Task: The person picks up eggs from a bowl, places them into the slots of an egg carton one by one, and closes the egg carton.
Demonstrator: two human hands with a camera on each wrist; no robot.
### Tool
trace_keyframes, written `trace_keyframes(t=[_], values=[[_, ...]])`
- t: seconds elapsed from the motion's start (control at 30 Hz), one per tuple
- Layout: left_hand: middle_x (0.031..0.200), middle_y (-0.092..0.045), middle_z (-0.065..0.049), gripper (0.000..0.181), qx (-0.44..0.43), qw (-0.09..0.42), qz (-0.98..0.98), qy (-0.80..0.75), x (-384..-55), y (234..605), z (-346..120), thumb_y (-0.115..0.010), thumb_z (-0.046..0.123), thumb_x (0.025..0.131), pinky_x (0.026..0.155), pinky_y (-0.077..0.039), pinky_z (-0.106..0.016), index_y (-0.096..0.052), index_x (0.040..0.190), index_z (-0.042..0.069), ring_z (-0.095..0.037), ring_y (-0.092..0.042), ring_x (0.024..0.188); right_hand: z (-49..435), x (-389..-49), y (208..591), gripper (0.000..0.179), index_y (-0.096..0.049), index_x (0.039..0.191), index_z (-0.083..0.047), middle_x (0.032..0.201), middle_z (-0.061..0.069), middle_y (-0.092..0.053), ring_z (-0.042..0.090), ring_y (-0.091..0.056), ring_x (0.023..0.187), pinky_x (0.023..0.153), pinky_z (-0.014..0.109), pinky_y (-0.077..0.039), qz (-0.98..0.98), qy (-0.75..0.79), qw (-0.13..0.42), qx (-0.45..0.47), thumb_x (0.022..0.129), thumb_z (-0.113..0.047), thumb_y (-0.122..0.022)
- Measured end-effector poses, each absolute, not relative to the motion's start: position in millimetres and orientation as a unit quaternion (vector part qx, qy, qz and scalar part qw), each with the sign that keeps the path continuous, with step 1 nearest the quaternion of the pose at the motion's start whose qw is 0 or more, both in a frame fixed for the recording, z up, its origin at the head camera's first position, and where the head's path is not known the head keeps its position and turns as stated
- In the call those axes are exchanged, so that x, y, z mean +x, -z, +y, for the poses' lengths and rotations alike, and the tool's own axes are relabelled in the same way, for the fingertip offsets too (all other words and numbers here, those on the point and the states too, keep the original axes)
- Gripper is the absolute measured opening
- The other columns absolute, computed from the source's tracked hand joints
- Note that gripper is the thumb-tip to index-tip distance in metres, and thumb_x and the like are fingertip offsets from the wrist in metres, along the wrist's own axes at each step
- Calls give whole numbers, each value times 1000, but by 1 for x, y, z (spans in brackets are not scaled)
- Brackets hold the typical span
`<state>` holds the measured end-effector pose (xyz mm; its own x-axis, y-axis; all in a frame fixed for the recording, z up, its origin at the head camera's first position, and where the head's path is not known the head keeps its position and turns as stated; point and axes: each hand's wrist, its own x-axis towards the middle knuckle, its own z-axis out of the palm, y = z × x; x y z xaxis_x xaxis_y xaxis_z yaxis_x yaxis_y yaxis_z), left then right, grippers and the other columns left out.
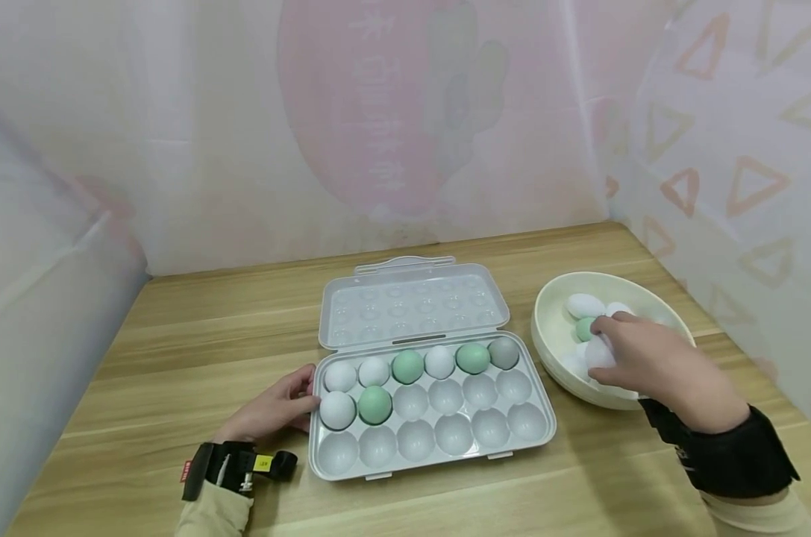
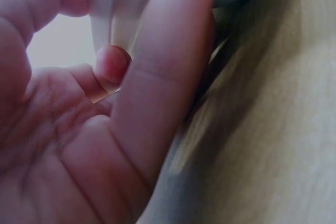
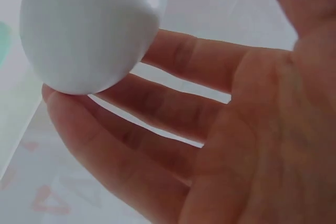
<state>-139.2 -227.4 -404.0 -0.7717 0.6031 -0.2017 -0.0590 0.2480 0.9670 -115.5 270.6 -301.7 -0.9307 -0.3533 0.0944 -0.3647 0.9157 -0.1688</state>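
Observation:
A white plastic egg carton [image 1: 415,435] lies unfolded on the table, its clear lid [image 1: 412,302] laid back. White and green eggs fill the back row, with a greyish egg [image 1: 503,353] at its right end; a white egg [image 1: 337,410] and a green egg [image 1: 374,405] sit at the left of the middle row. My left hand [image 1: 274,406] grips the carton's left edge between thumb and fingers, seen close in the left wrist view. Over the bowl, my right hand [image 1: 660,365] holds a white egg [image 3: 94,30] with curled fingers.
A cream bowl [image 1: 546,328] stands right of the carton, holding several white eggs and a green egg [image 1: 584,329]. Printed fabric walls [image 1: 230,149] enclose the wooden table [image 1: 177,358] at the back and sides.

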Motion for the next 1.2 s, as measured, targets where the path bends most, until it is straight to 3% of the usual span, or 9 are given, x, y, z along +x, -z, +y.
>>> trace_keyframes(t=[0.4,0.67,1.0,1.2], values=[[106,-51,-16,27,186,277,737,-588,-137,404,-231,-49,6,98,70,-57,-41,-39,118,-10,-25,-58,93,222,-114,290,41,-63,105,1,96,9,-60,25,-58,80,70,41,-49,-963,-113,51,239,68,-14,-76],[108,-50,-18,27,177,281,741,-583,-137,401,-229,-50,8,99,72,-57,-42,-40,118,-9,-27,-56,95,188,-113,293,35,-62,98,-6,93,5,-58,22,-56,78,63,35,-48,-952,-122,36,280,67,-13,-79],[107,-50,-18,23,170,279,742,-586,-136,400,-229,-51,7,98,72,-57,-42,-42,113,-7,-27,-57,95,151,-108,302,41,-60,103,-3,105,11,-56,27,-57,90,70,36,-52,-931,-103,27,348,68,-12,-80],[105,-50,-17,18,168,272,744,-587,-137,402,-225,-53,6,96,72,-57,-40,-43,106,-5,-26,-57,93,133,-107,309,41,-60,103,-2,106,14,-55,25,-57,86,67,32,-51,-908,-110,18,403,68,-11,-80]])
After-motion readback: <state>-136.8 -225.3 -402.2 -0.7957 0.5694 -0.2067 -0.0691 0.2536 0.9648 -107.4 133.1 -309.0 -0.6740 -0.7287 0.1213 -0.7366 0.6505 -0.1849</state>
